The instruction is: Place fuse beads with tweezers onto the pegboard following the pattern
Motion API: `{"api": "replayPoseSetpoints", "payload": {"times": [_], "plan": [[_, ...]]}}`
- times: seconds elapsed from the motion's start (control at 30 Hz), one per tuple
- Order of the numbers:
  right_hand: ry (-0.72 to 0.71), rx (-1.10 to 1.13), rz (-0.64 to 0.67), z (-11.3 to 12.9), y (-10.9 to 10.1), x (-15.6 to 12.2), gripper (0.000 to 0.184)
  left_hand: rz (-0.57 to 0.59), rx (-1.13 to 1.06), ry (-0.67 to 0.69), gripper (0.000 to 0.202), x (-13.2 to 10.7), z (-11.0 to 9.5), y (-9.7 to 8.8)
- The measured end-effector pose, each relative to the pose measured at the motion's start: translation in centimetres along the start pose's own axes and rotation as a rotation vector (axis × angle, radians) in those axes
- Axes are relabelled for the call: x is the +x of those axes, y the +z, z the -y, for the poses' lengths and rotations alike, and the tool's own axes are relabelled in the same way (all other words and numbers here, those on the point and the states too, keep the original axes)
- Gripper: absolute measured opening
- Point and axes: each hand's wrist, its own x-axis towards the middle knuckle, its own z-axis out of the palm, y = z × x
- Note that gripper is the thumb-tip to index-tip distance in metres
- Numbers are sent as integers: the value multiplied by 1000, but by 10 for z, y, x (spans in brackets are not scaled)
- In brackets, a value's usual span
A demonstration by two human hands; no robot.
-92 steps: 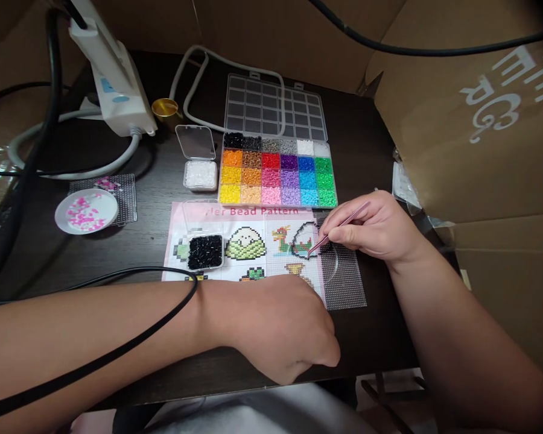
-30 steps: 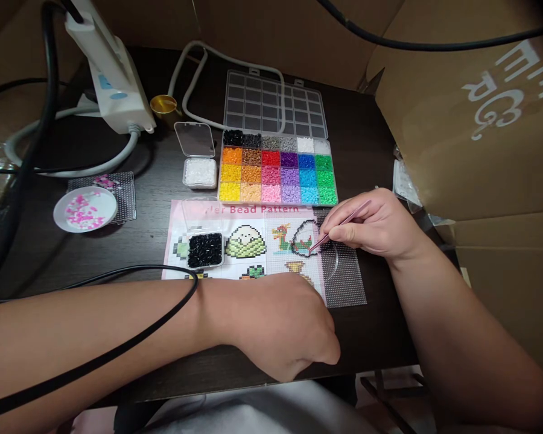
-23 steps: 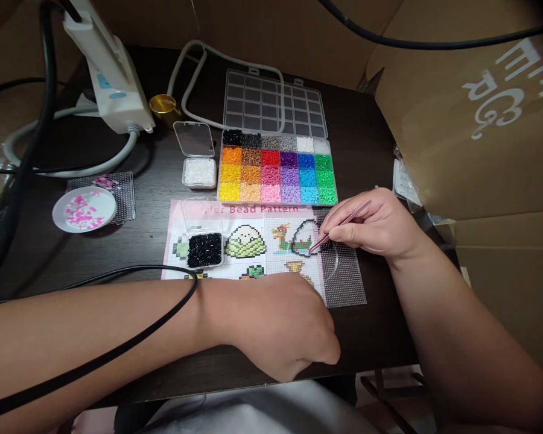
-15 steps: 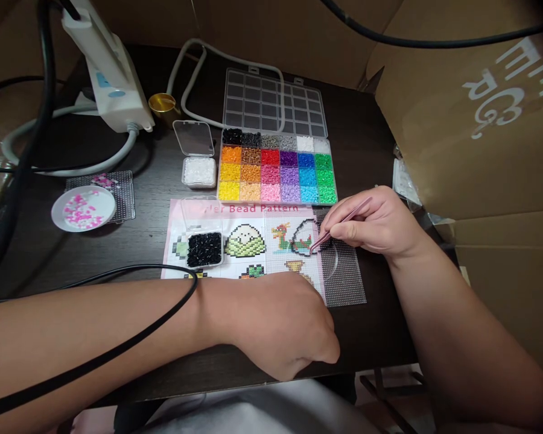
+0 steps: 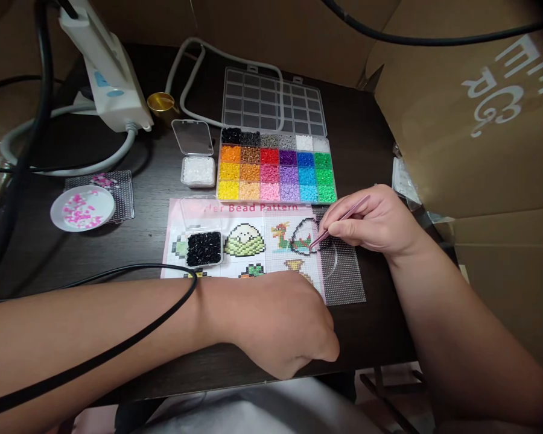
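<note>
My right hand (image 5: 366, 223) pinches pink tweezers (image 5: 344, 223). Their tips touch down at the lower edge of a black bead outline (image 5: 294, 232) on a clear pegboard (image 5: 346, 283); whether a bead sits between the tips is too small to tell. Under part of the board lies a printed bead pattern sheet (image 5: 244, 209). My left hand (image 5: 285, 325) is closed in a fist near the table's front edge, covering the sheet's lower part. Its palm side is hidden, and no object shows in it. A small open box of black beads (image 5: 204, 248) stands on the sheet.
Behind the sheet is an open compartment case (image 5: 276, 166) of coloured beads. A box of white beads (image 5: 198, 172), a white dish (image 5: 58, 208) with pink and white beads, a gold cup (image 5: 161, 103) and a power strip (image 5: 117, 96) stand leftward. A black cable (image 5: 172, 313) crosses my left forearm.
Hardly anything differs. The tweezers stay at the outline's lower edge with a very slight shift, and my left fist keeps its place.
</note>
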Motion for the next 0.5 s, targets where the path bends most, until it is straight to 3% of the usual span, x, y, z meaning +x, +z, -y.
{"api": "replayPoseSetpoints", "payload": {"times": [0.5], "plan": [[16, 15, 14, 0, -1, 0, 18, -92, -21, 28, 27, -2, 2, 3]]}}
